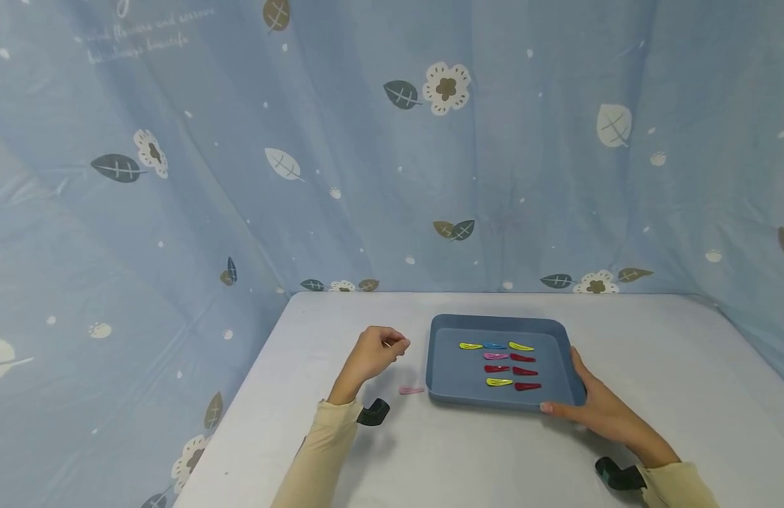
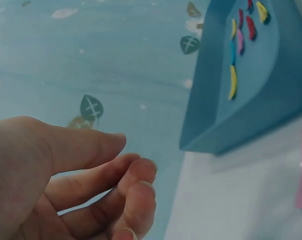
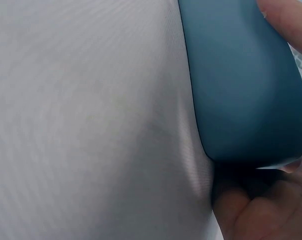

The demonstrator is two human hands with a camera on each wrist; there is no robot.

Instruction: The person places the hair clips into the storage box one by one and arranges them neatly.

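Pink clip (image 1: 411, 389) below left hand (image 1: 372, 355)

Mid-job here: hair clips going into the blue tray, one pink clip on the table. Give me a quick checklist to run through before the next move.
1. Tray steadied: ok. The right hand grips the near right corner of the blue tray.
2. Left hand free: ok. The left hand is raised over the table, fingers loosely curled, nothing visible in them.
3. Pink clip reachable: ok. The pink clip lies on the table just left of the tray, near the left hand.
4. Room in the tray: ok. Eight clips sit in rows; bare floor shows on the tray's left side.
5. Pink clip open or closed: cannot tell, too small.
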